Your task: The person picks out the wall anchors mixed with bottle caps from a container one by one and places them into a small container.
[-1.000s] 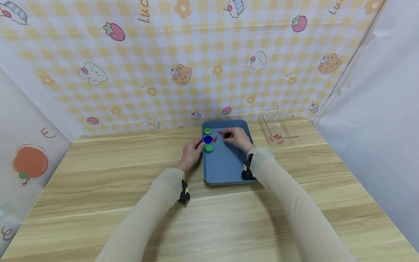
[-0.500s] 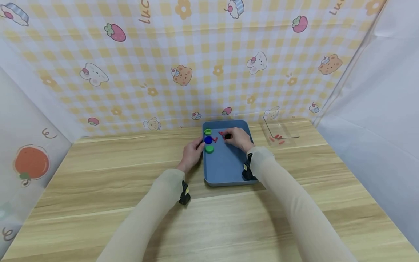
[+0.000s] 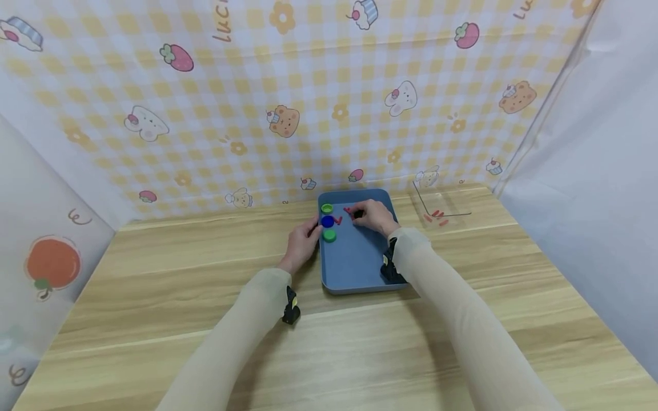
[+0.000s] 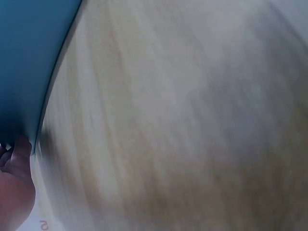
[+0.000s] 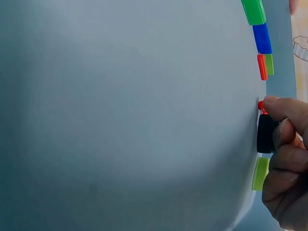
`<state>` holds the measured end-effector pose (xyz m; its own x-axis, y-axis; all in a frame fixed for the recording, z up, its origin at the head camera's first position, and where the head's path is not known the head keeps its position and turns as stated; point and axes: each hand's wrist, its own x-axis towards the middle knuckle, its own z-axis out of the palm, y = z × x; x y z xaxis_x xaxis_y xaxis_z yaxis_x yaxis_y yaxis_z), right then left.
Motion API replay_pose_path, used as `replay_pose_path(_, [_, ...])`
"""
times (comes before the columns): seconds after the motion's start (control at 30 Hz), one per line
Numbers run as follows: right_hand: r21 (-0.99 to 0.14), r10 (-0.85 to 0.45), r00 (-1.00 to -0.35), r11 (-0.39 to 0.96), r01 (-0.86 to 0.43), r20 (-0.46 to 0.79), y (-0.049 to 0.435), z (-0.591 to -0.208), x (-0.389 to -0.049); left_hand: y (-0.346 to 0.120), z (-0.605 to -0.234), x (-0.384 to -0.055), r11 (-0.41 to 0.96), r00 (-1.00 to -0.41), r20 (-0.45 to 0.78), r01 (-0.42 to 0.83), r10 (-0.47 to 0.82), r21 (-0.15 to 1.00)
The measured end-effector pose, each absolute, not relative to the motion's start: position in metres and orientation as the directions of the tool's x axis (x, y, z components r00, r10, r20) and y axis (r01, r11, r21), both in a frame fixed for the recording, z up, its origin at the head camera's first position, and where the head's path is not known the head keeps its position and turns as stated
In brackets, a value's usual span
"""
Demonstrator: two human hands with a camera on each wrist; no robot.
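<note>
My left hand (image 3: pixel 300 244) grips the left rim of a blue-grey tray (image 3: pixel 354 288), its thumb over the edge. Inside along that side stand a lime-green cap (image 3: pixel 327 209), a blue cap (image 3: pixel 328 221) and a green cap (image 3: pixel 329 235). Two short red sticks (image 3: pixel 338 221) form a V beside the blue cap. My right hand (image 3: pixel 374 216) is low over the tray's far part, fingertips pinching a red stick (image 5: pixel 261 105) close by a black cap (image 5: pixel 265 134). Another red stick (image 3: pixel 346 209) lies just left of those fingertips. Curled fingers hide part of the black cap.
Another lime-green cap (image 5: pixel 260 173) stands beyond the black one. Right of the tray, a clear box (image 3: pixel 442 205) with several red sticks (image 3: pixel 437 214) sits on the wooden table (image 3: pixel 205 245). A checked cloth (image 3: pixel 205 114) hangs behind the tray.
Both hands keep their places, left at the tray rim and right at the red stick. Only the head view has shifted slightly.
</note>
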<state>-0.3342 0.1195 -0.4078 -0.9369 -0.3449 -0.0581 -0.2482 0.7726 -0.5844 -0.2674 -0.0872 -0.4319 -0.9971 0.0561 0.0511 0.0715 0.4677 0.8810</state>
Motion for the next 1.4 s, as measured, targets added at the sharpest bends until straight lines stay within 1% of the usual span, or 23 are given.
replay_pose_path(0.27, [-0.649,-0.375,-0.926,0.714,-0.263,-0.037,0.125,-0.412,-0.337,-0.086,-0.432,-0.266,0.465,-0.998,0.038,0.057,0.05,0.884])
replay_pose_path(0.7, [-0.678,-0.436,-0.898,0.678,-0.283,-0.061,0.129,-0.413,-0.346,-0.086,-0.433,-0.264,0.48,-0.997,0.055,0.07,0.045,0.874])
replay_pose_path(0.93, [-0.695,-0.432,-0.9,0.666,-0.272,-0.062,0.131,-0.414,-0.347,-0.085,-0.433,-0.266,0.481,-0.998,0.051,0.065,0.042,0.874])
replay_pose_path(1.17, [-0.689,-0.437,-0.898,0.668,-0.282,-0.056,0.132,-0.415,-0.347,-0.085,-0.433,-0.268,0.486,-0.998,0.048,0.062,0.041,0.872])
replay_pose_path(1.4, [-0.636,-0.457,-0.889,0.697,-0.331,-0.038,0.132,-0.415,-0.347,-0.084,-0.432,-0.268,0.496,-0.998,0.052,0.064,0.038,0.866])
